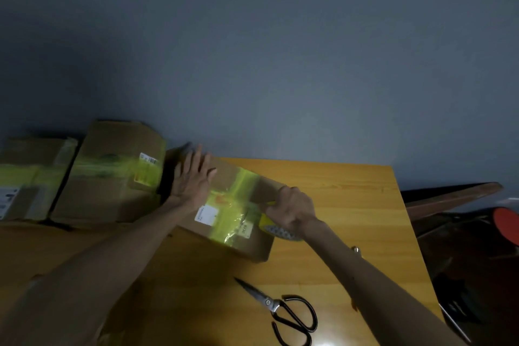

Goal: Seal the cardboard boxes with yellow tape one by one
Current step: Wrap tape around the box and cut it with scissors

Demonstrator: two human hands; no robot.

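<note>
The right hand (pixel 293 211) is curled tight round the roll (pixel 276 229) of yellow tape, with the fingers over its top. It holds the roll at the right edge of the box (pixel 224 174). The roll's flat side shows a pale, patterned core. A short yellow strip runs from under the fingers onto the box top.

The left hand (pixel 193 177) lies flat on the far left part of the box top, with its fingers straight and slightly spread and gripping nothing.

The box is plain brown cardboard and sits slantwise in the middle of the table (pixel 351 205). A band of glossy, see-through yellow tape (pixel 227 196) crosses its top from far to near and folds down over the near side. A white square label (pixel 206 215) lies partly under the band. A small pale tag (pixel 245 230) carries dark characters too blurred to read.

Just left, across a dark gap, is a larger, creased second box (pixel 112 199). It is also banded in yellow and bears a white barcode sticker (pixel 148 160). A third box (pixel 28 166) stands further left, taped the same way.

The table is smooth yellow-orange wood with visible grain. Scissors (pixel 280 309) lie on its near right part. Their steel blades are closed and point far-left, and the handles are black loops.

Behind is a matt grey-blue wall (pixel 280 64).
</note>
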